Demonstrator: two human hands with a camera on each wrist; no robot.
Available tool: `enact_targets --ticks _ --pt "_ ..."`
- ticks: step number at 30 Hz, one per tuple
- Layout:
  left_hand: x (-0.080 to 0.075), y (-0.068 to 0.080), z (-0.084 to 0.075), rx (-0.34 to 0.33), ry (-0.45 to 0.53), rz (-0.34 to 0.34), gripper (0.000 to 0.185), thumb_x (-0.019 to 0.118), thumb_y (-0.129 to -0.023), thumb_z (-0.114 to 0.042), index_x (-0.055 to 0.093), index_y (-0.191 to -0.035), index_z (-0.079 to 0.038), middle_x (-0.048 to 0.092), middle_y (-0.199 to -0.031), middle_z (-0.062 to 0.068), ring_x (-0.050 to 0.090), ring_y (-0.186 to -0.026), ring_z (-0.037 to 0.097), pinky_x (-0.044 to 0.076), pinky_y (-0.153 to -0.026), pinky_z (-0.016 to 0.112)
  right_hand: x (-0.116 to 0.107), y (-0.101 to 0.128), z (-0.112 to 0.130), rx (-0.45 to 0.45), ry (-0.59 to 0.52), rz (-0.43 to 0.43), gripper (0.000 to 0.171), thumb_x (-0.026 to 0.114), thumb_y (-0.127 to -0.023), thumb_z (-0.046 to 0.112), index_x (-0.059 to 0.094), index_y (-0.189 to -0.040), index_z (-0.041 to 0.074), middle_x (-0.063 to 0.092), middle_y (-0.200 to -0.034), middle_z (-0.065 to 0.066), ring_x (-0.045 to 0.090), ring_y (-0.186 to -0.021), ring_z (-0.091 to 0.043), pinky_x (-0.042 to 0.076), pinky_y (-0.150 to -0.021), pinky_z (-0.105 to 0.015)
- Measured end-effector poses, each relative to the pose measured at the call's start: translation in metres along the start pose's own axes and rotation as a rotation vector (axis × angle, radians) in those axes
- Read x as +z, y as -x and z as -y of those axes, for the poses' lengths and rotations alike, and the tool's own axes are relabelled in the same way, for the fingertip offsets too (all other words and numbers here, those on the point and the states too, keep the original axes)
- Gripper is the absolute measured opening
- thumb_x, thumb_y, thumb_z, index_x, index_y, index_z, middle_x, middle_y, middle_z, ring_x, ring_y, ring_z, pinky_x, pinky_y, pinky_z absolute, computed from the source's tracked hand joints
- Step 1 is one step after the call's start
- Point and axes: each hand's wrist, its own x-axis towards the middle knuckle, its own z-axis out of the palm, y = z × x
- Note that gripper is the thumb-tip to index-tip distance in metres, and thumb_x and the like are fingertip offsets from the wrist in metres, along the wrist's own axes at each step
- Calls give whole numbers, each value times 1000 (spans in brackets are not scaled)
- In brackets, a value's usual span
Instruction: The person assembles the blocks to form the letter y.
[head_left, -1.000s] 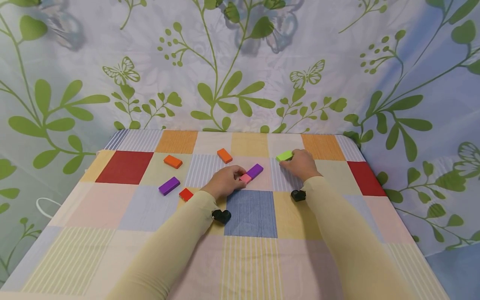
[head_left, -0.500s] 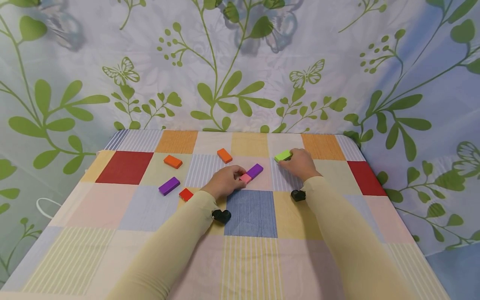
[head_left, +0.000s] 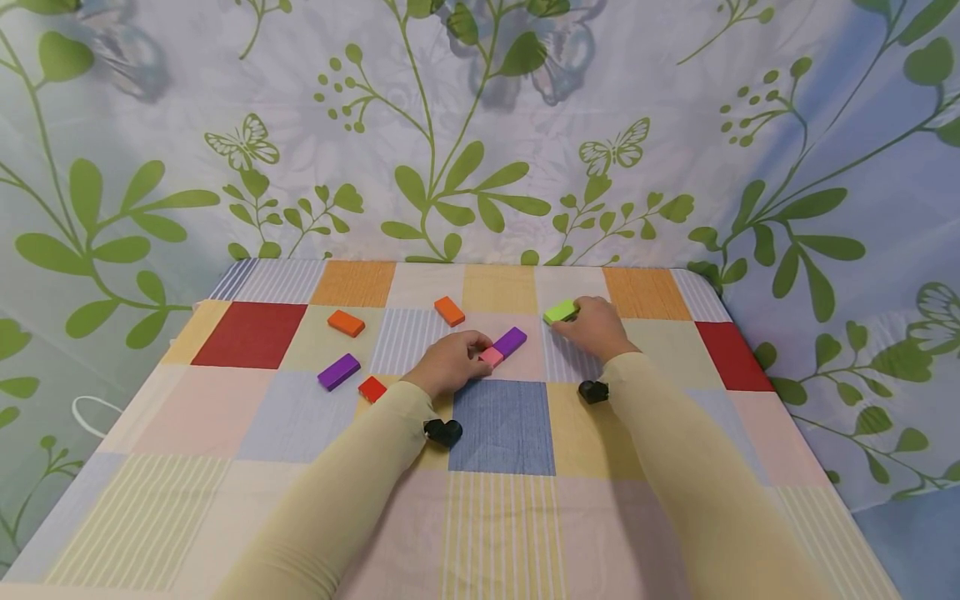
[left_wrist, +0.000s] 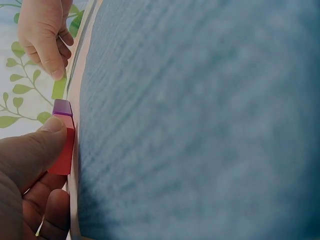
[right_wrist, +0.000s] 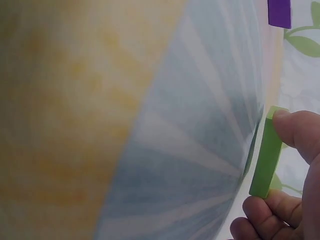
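Note:
My left hand [head_left: 448, 363] pinches a pink block [head_left: 491, 357] between thumb and fingers on the patchwork cloth. End to end with it lies a purple block [head_left: 511, 342], pointing away to the right. To the right, my right hand [head_left: 597, 327] grips a lime green block [head_left: 561, 312] by its ends. In the right wrist view the thumb is on one end of the green block [right_wrist: 267, 155] and a finger on the other; a narrow gap shows between block and cloth. Purple and green blocks stand apart.
Two orange blocks, one at the left [head_left: 346, 323] and one nearer the middle [head_left: 449, 311], lie farther back. Another purple block [head_left: 339, 372] and a red block [head_left: 372, 389] are left of my left forearm, the red one partly covered by the sleeve. A patterned curtain [head_left: 495, 125] hangs behind the table.
My right hand has shifted slightly left with the green block, bringing it a little closer to the purple block. The left hand and pink block have stayed put.

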Motion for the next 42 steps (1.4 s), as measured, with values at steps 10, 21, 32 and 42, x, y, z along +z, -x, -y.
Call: enact_targets --ticks 10,21,32,42 --pt "-1 2 -2 -3 8 4 40 77 -96 -29 68 -135 -24 68 -125 3 60 -115 27 49 -108 48 2 0 7 -31 -3 -5 67 74 -94 40 59 -134 -12 66 -127 -29 60 -117 -40 50 -104 -53" --pt "-1 2 -3 3 5 0 39 77 -96 -29 69 -133 -23 68 -122 3 60 -113 27 49 -107 47 4 1 18 -30 -28 35 68 73 -95 41 59 -137 -10 65 -130 -27 59 -118 -38 49 -107 -52" --pt "-1 0 -1 15 -8 -5 38 77 -96 -28 69 -133 -23 68 -120 2 60 -112 26 49 -106 46 8 0 24 -36 -24 64 70 75 -94 40 57 -140 -9 64 -135 -27 58 -124 -38 48 -110 -52" --pt "0 -1 -1 10 -1 -4 39 77 -96 -29 69 -133 -23 69 -124 2 60 -115 26 49 -108 48 10 -2 26 -49 -23 81 67 76 -93 38 59 -138 -8 66 -132 -24 59 -116 -34 50 -105 -50"
